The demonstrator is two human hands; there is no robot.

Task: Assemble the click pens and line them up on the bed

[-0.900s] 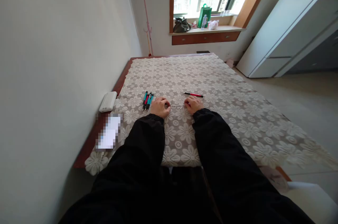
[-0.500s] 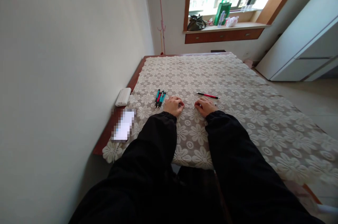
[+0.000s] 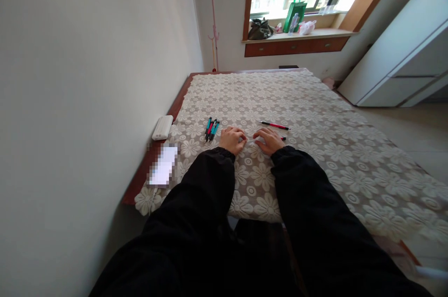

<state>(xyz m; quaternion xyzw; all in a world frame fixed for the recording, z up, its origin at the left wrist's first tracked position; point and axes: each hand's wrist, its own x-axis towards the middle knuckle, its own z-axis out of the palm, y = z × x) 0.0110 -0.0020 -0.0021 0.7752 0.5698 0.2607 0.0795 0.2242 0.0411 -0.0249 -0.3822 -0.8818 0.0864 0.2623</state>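
Both my hands rest close together on a lace flower-patterned cloth (image 3: 315, 115) that covers a table. My left hand (image 3: 231, 139) and my right hand (image 3: 268, 140) pinch the two ends of a thin, pale, pen-like piece (image 3: 249, 140) between them; what it is I cannot tell. A red end pokes out beside my right hand. A single red pen (image 3: 275, 125) lies just beyond my right hand. A small bundle of teal and red pens (image 3: 211, 129) lies left of my left hand.
A white power bank (image 3: 162, 127) sits at the table's left edge by the wall, with a blurred white item (image 3: 163, 172) nearer me. Beyond are a window sill (image 3: 297, 34) with bags, a pink coat stand (image 3: 212, 12) and a white cabinet (image 3: 402, 59) at right.
My hands have drawn closer together over the thin piece. The view first shifted so the table sits further right, then held nearly still.
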